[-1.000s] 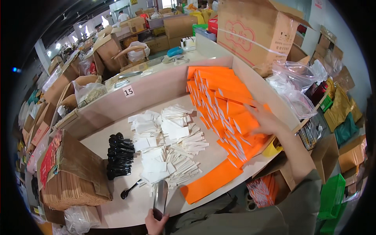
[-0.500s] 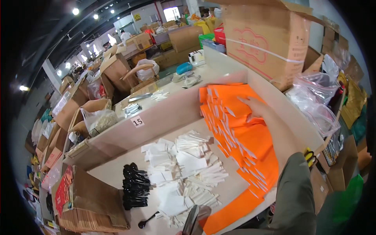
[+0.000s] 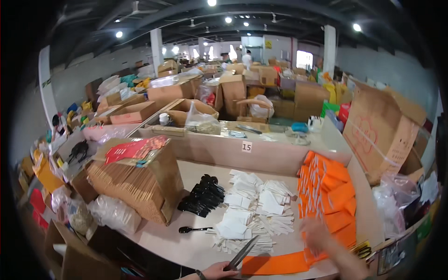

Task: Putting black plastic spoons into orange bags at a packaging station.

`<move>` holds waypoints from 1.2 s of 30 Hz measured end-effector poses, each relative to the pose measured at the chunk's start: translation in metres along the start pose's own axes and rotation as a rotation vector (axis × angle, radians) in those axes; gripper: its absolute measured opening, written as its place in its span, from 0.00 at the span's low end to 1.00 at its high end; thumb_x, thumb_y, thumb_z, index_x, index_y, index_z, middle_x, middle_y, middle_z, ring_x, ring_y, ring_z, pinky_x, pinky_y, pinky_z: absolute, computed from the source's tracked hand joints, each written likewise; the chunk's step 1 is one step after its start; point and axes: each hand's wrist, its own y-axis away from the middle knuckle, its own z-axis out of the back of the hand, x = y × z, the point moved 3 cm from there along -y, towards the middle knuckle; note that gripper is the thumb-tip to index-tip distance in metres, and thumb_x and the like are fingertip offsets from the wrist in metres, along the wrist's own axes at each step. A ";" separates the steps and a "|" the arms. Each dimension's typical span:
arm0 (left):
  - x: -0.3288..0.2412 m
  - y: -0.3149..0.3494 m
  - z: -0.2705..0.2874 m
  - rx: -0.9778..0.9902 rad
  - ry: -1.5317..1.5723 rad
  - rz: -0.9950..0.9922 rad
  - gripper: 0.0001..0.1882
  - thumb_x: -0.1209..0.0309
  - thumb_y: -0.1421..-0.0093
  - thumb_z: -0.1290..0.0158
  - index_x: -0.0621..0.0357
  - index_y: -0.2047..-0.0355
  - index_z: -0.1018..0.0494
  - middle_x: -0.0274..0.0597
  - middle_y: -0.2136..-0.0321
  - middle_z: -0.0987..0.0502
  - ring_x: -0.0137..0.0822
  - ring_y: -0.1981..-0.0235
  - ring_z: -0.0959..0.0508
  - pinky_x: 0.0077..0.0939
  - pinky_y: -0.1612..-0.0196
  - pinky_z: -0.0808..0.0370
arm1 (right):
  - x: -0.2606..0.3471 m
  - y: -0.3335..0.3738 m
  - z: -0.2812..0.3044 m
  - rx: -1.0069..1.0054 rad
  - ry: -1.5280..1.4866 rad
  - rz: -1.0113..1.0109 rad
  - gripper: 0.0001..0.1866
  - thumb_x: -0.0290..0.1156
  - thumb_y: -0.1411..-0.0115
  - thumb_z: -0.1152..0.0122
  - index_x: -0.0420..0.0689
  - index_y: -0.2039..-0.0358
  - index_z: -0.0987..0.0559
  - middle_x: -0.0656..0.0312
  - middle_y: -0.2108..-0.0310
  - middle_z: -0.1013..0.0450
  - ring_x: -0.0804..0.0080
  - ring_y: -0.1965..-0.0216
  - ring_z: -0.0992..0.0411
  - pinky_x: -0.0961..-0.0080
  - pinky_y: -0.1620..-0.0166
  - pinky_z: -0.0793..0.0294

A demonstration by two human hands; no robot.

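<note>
So the left hand [image 3: 218, 270] was down at the front edge, fingers closed round one end of a long dark metallic piece [image 3: 243, 253], with the free end angled up and to the right. Couldn't tell you exactly what that piece was tbh. There was a dark band [image 3: 200, 274] on that wrist. The right hand [image 3: 318, 237] was a blur in front of the lower part of the orange pile [image 3: 331, 186], so I honestly can't say whether it was spread or pinching anything

The pile was a bunch of overlapping flat orange pieces with pale edges, heaped on the right side of the tabletop [image 3: 158, 240] against the partition [image 3: 205, 151]. One orange strip [image 3: 275, 263] lay along the front edge, just right of the left hand. Mid-tabletop you had white flat packets [image 3: 238, 224] with narrow white strips [image 3: 282, 221] mixed in beside them, then a heap of black spoons [image 3: 203, 196] to the left and a single black spoon [image 3: 191, 229] lying nearer the front. Further left sat a thick brown stack [image 3: 126, 186] with a red sheet [image 3: 135, 148] on top, and a big carton [image 3: 382, 130] stood off to the right, past the orange stuff
</note>
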 end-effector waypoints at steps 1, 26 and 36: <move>-0.008 -0.004 -0.008 0.042 -0.094 -0.018 0.28 0.49 0.41 0.40 0.61 0.53 0.27 0.36 0.65 0.22 0.26 0.61 0.26 0.23 0.54 0.28 | 0.040 0.011 -0.022 -0.030 -0.263 0.102 0.19 0.43 0.49 0.34 0.40 0.66 0.23 0.53 0.66 0.27 0.52 0.59 0.29 0.57 0.54 0.28; -0.001 0.011 0.026 -0.537 -0.688 -0.088 0.32 0.52 0.51 0.39 0.60 0.52 0.30 0.52 0.55 0.25 0.51 0.57 0.22 0.40 0.55 0.24 | 0.152 -0.024 -0.147 0.323 -0.311 -0.421 0.29 0.59 0.42 0.47 0.41 0.70 0.19 0.47 0.67 0.22 0.49 0.62 0.23 0.56 0.61 0.25; 0.008 0.031 0.042 -0.410 -0.717 -0.175 0.34 0.52 0.50 0.36 0.54 0.47 0.32 0.49 0.60 0.25 0.53 0.60 0.22 0.43 0.59 0.23 | 0.158 -0.036 -0.148 0.411 -0.288 -0.531 0.20 0.45 0.39 0.52 0.43 0.71 0.18 0.48 0.72 0.21 0.47 0.68 0.22 0.51 0.63 0.24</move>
